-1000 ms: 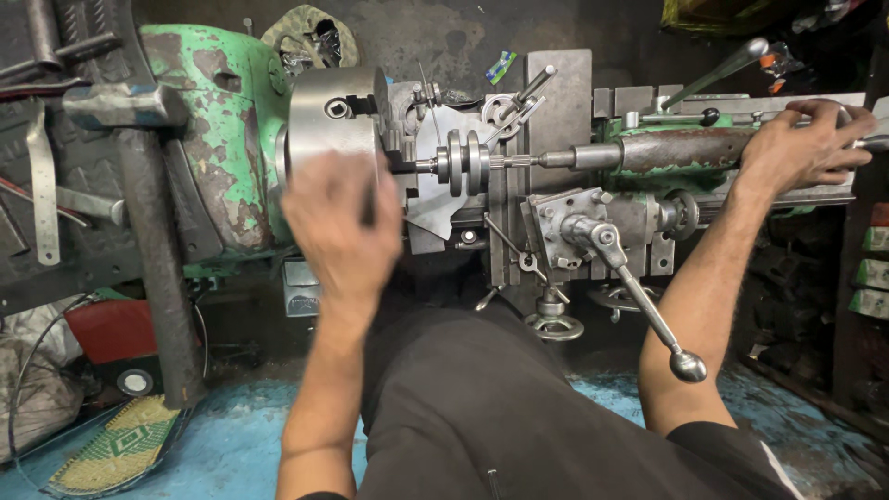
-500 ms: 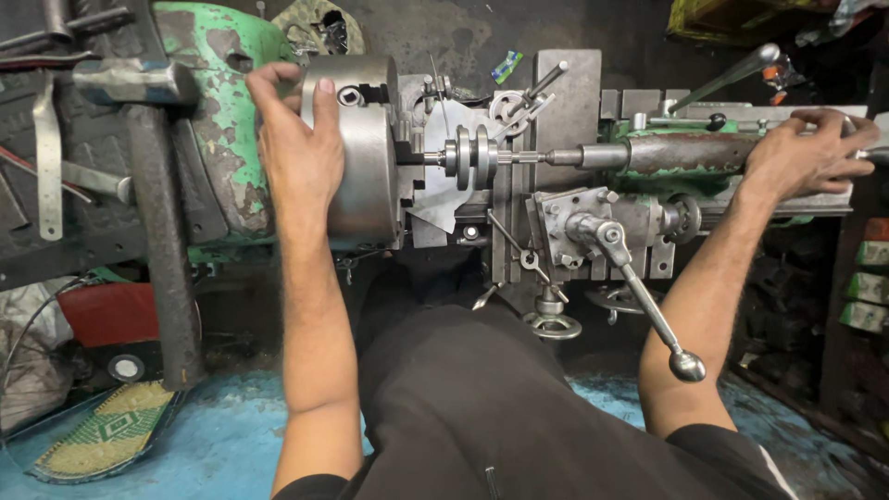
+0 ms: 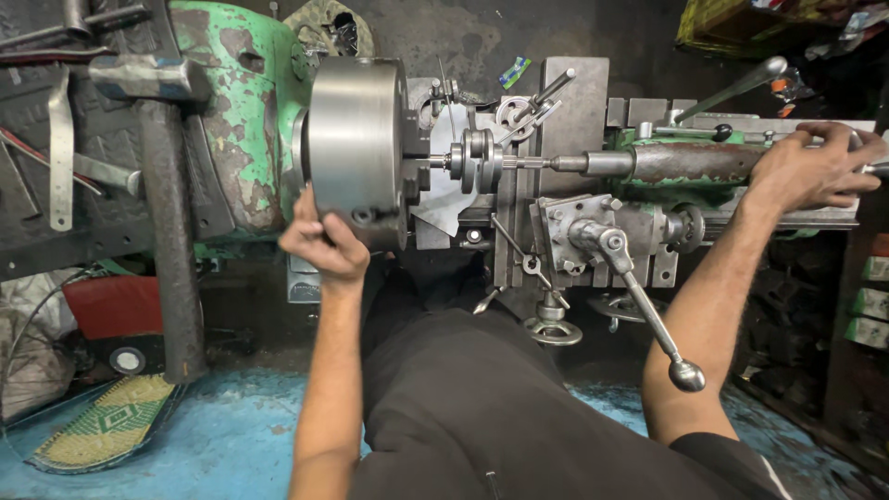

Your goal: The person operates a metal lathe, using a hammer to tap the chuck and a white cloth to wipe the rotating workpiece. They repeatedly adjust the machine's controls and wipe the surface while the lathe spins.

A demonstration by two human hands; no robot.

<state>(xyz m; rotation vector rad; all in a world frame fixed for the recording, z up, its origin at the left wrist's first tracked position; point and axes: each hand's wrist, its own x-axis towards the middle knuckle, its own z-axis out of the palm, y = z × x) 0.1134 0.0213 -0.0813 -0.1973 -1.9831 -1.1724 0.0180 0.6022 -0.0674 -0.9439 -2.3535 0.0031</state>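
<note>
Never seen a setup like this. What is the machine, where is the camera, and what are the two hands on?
One picture, taken from a camera on the person's head, looking down past their dark-clothed lap. The machine is a worn green metal lathe. The left hand grips the lower edge of the big round steel chuck. A small stepped metal part sits between the chuck and the tailstock. The right hand rests at the tailstock's far end; what it grips is hidden. A long ball-ended lever hangs in front, untouched.

The left hand grips the lathe chuck at seven o'clock; the right hand rests on the tailstock.
</note>
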